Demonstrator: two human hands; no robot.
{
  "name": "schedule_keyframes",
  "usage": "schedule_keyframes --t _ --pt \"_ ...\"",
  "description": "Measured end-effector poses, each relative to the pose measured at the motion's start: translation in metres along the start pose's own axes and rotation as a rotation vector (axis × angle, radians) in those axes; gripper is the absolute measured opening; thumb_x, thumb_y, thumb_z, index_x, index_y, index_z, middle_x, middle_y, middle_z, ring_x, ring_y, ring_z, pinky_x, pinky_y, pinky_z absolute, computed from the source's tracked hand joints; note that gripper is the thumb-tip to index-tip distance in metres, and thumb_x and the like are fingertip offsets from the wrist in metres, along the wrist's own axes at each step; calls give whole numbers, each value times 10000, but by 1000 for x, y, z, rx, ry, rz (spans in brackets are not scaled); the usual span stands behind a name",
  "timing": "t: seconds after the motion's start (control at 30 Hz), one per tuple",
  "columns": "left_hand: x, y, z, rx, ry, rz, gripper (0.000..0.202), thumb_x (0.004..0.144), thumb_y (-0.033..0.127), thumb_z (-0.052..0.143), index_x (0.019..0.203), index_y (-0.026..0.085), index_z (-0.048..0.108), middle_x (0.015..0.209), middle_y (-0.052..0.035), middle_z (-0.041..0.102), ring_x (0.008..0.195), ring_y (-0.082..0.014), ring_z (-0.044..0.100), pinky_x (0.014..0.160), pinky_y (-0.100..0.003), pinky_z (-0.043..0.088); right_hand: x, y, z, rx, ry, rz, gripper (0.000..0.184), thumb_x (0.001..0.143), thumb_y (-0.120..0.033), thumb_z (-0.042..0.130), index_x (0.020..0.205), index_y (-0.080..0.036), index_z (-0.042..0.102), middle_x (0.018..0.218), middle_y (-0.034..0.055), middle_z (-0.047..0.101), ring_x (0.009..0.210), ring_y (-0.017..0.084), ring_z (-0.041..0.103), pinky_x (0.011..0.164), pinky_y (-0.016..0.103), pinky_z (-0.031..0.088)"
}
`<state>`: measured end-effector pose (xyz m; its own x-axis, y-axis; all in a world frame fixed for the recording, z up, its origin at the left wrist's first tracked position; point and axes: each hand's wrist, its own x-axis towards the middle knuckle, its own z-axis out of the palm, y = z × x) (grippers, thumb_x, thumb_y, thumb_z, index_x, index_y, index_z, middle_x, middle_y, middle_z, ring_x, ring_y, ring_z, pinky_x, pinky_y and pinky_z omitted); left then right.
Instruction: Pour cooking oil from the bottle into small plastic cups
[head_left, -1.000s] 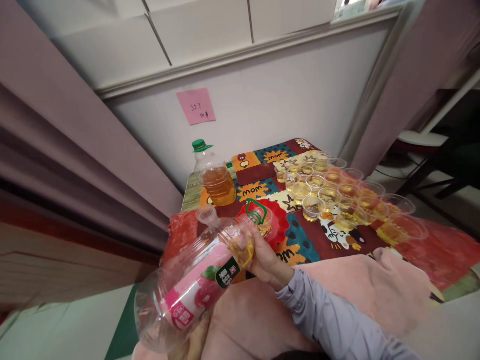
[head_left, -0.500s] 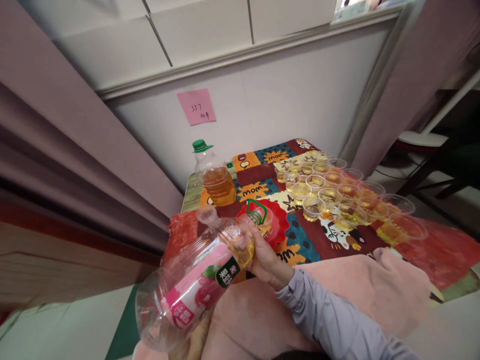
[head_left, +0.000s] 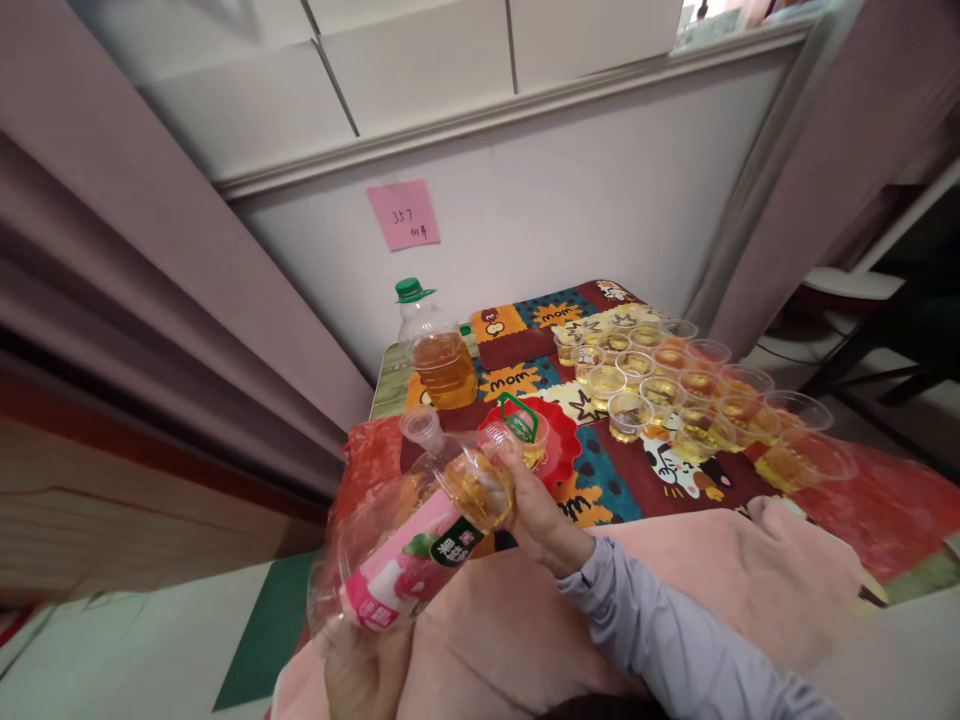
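A large clear plastic bottle point(head_left: 409, 575) with a pink label is tilted, its base towards me and its neck towards a red scalloped plate point(head_left: 568, 440). Yellow liquid lies in its shoulder. My right hand point(head_left: 544, 520) is closed around the bottle near the neck. Under the base, my left hand point(head_left: 367, 665) supports it, partly hidden by the bottle. A clear plastic cup point(head_left: 534, 452) with yellow liquid sits on the plate, beneath the mouth and the green carrying ring point(head_left: 519, 418). Another clear cup or cup stack point(head_left: 422, 428) shows just behind the bottle.
A second bottle point(head_left: 446, 370) with a green cap holds amber liquid at the back left. Rows of clear cups point(head_left: 660, 395) with yellow liquid fill the table's right side. A pink cloth point(head_left: 675, 570) covers the near edge, and a wall point(head_left: 555, 220) stands behind.
The bottle's base has come up, with my left hand under it, and more liquid shows in its shoulder. My right hand keeps its hold near the neck. The view has shifted slightly.
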<state>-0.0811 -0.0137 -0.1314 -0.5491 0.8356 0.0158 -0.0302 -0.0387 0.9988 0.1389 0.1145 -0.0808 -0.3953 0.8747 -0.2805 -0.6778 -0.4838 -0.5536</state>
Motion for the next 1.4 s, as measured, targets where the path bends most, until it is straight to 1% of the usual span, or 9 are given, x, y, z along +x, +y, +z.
schedule_keyframes --t 0.1,0.23,0.4,0.47,0.7,0.83,1.1,1.23,1.4 --pt "3 16 -7 -128 137 -107 504 1007 685 635 1413 417 764 1573 -18 746 1527 -353 635 1240 -546 556 -8 -3 7 -79 19 -184 629 825 -725 898 1223 -269 728 1185 31 806 1156 253 759 1011 387 629" --pt "9 41 -22 119 189 128 662 953 727 719 1484 331 706 1686 -83 642 1630 -395 508 1375 -620 355 -20 -9 20 -223 -84 -304 659 845 -754 871 1269 -273 720 1254 55 788 1216 287 726 1083 431 592" --pt "7 66 -13 696 -151 493 1430 562 811 996 1752 272 414 1790 -216 483 1614 -525 487 1330 -720 383 -32 -10 34 -436 -157 -305 625 883 -772 826 1239 -263 754 1204 87 798 1179 328 726 1039 469 606" --pt "5 69 -4 835 -255 579 1546 525 755 1041 1798 279 305 1810 -234 442 1617 -539 478 1293 -733 436 -37 -7 36 -510 -204 -288 616 907 -787 793 1227 -261 769 1165 90 808 1173 350 735 1057 505 606" --pt "-3 60 -7 931 -198 696 1399 678 640 1019 1807 335 251 1746 -223 541 1544 -509 585 1176 -707 572 -41 -13 23 -648 -319 -347 714 925 -914 656 1273 -313 821 1292 119 813 1430 398 639 1244 566 496" --pt "-7 53 -19 894 -168 700 1376 706 630 1004 1810 318 244 1731 -234 550 1541 -505 589 1176 -696 573 -18 -38 16 -627 -109 -332 821 921 -969 577 1291 -268 793 1285 146 817 1230 363 760 1065 534 611" --pt "-5 47 -24 843 -109 693 1332 734 680 964 1806 312 265 1733 -226 545 1508 -497 620 1155 -688 584 6 -101 -29 -1474 132 -865 323 1029 -548 700 1047 -248 818 1027 100 824 893 265 758 820 396 571" --pt "-2 45 -23 839 -134 719 1325 749 669 962 1811 312 255 1753 -218 525 1518 -487 613 1164 -678 581 3 -91 -60 -1947 123 -819 209 1056 -414 698 1074 -251 827 1083 116 813 870 255 761 695 339 501" --pt "1 45 -20 855 -131 725 1276 740 671 958 1790 327 319 1705 -178 593 1509 -476 622 1192 -676 561 5 -75 -72 -2131 138 -722 165 1075 -262 667 1161 -250 807 1149 112 802 903 229 761 678 301 480"
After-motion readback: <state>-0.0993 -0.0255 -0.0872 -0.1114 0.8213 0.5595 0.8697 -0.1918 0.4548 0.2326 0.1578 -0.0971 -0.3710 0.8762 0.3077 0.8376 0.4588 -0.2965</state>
